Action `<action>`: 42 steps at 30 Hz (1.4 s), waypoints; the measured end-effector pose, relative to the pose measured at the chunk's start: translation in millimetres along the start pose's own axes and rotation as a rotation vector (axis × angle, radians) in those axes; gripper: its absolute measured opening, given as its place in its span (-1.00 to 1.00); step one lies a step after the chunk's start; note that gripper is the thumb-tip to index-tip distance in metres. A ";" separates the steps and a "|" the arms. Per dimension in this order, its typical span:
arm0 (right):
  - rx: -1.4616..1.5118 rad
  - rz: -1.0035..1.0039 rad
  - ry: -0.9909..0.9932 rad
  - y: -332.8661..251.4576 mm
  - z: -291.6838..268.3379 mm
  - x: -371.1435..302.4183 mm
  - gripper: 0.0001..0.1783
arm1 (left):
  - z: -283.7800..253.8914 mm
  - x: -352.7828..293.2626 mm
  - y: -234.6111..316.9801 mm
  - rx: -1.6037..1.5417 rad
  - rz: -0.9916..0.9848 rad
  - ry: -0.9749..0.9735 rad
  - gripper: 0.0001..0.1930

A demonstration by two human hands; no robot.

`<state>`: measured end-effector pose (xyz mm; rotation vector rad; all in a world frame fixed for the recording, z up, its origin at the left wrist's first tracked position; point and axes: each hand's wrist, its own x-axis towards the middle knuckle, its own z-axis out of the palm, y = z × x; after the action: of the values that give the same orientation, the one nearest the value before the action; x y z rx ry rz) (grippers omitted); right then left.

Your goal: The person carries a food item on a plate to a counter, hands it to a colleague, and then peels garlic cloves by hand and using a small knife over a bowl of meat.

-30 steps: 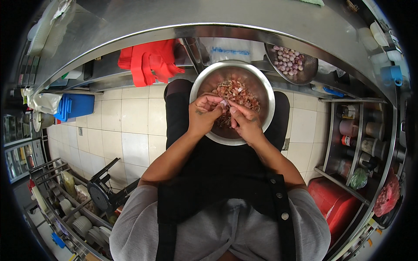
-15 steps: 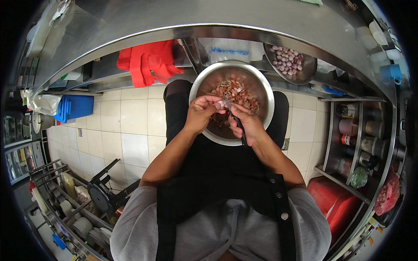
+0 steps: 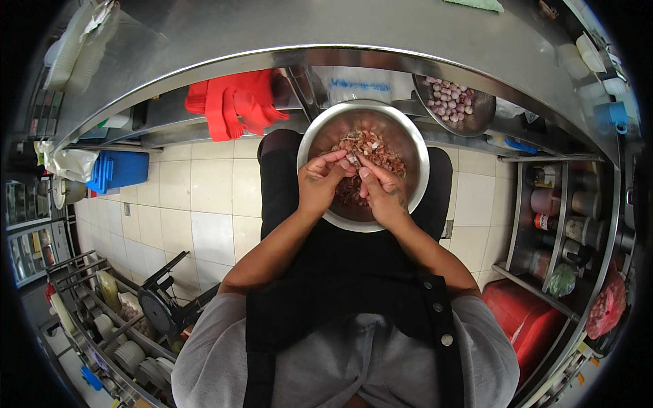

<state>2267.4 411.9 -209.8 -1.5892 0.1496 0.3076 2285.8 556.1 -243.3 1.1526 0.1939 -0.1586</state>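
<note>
A kitchen with a pale tiled floor (image 3: pixel 212 185).
A steel counter (image 3: pixel 306 28) spans the far side, light glinting along its edge, with a shelf (image 3: pixel 158 132) beneath. A rack (image 3: pixel 534 292) of jars stands at right, a dish rack (image 3: pixel 69 262) lower left, a glass-fronted cabinet (image 3: pixel 30 257) at far left.

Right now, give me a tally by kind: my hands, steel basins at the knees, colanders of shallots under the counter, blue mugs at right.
Hands: 2 (left hand, right hand)
Steel basin: 1
Colander of shallots: 1
Blue mug: 1
Total: 5
</note>
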 end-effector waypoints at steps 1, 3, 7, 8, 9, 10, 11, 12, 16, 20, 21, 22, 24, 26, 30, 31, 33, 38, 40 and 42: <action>-0.005 0.023 -0.005 -4.8 0.1 -0.5 -0.61 | 0.7 0.1 1.6 0.001 0.002 0.001 -0.77; -0.010 0.047 -0.009 -7.5 -0.2 -1.1 -0.63 | 2.1 -0.2 3.1 -0.012 0.040 -0.018 -0.77; 0.104 0.124 -0.084 -9.1 -1.0 -1.2 -0.59 | -1.4 4.3 1.2 -0.059 -0.046 0.020 -0.78; 0.212 0.212 -0.120 -9.7 -1.2 -1.2 -0.55 | -3.4 5.0 -0.4 -0.171 -0.076 0.002 -0.78; 0.212 0.212 -0.120 -10.1 -1.8 -0.9 -0.55 | -5.1 5.7 -1.4 -0.284 -0.106 -0.016 -0.78; 0.353 0.246 -0.110 -10.4 -3.2 -0.4 -0.54 | -6.9 6.5 -1.9 -0.283 -0.106 -0.015 -0.78; 0.494 0.280 -0.101 -10.1 -4.7 0.2 -0.52 | -8.3 7.2 -1.4 -0.348 -0.116 -0.028 -0.78; 0.495 0.281 -0.101 -9.6 -7.2 1.2 -0.52 | -9.6 7.6 -0.9 -0.413 -0.125 -0.041 -0.78; 0.429 0.212 0.044 -3.9 -17.9 6.1 -0.51 | -14.5 7.7 -0.9 -0.439 -0.134 -0.049 -0.77; 0.284 0.270 0.035 2.2 -26.4 8.1 -0.57 | -17.7 8.3 -2.0 -0.453 -0.160 -0.086 -0.77; 0.229 0.317 0.025 3.1 -26.9 7.5 -0.61 | -17.5 8.0 -3.1 -0.460 -0.157 -0.114 -0.77; 0.174 0.364 0.016 3.6 -27.6 7.1 -0.65 | -16.9 8.1 -4.2 -0.460 -0.159 -0.116 -0.77; 0.169 0.345 0.029 -0.8 -21.2 7.6 -0.71 | -15.2 6.5 -7.4 -0.383 -0.170 -0.175 -0.79; 0.239 0.291 -0.032 1.9 -17.7 10.0 -0.72 | -13.3 4.4 -9.3 -0.383 -0.202 -0.204 -0.81; 0.219 0.165 0.014 7.7 -12.0 13.5 -0.78 | -13.7 1.1 -14.4 -0.322 -0.236 -0.241 -0.82; 0.219 0.166 0.013 7.4 -13.7 13.4 -0.78 | -14.9 1.3 -15.0 -0.322 -0.236 -0.240 -0.82; 0.183 0.267 0.074 2.6 -19.5 12.5 -0.80 | -18.1 1.5 -15.7 -0.400 -0.263 -0.212 -0.83; -0.185 0.020 0.138 35.1 -23.8 18.1 -0.74 | -24.1 1.9 -15.2 -0.392 -0.272 -0.134 -0.84; -0.278 -0.185 0.157 45.8 -26.7 15.4 -0.72 | -24.4 1.9 -16.3 -0.393 -0.275 -0.130 -0.85; -0.320 0.047 0.022 40.2 -28.1 11.1 -0.70 | -25.0 1.6 -16.5 -0.325 -0.308 -0.104 -0.85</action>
<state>2269.4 383.2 -251.0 -1.9081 0.1607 0.3638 2281.9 572.4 -268.2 0.7839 0.2934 -0.4425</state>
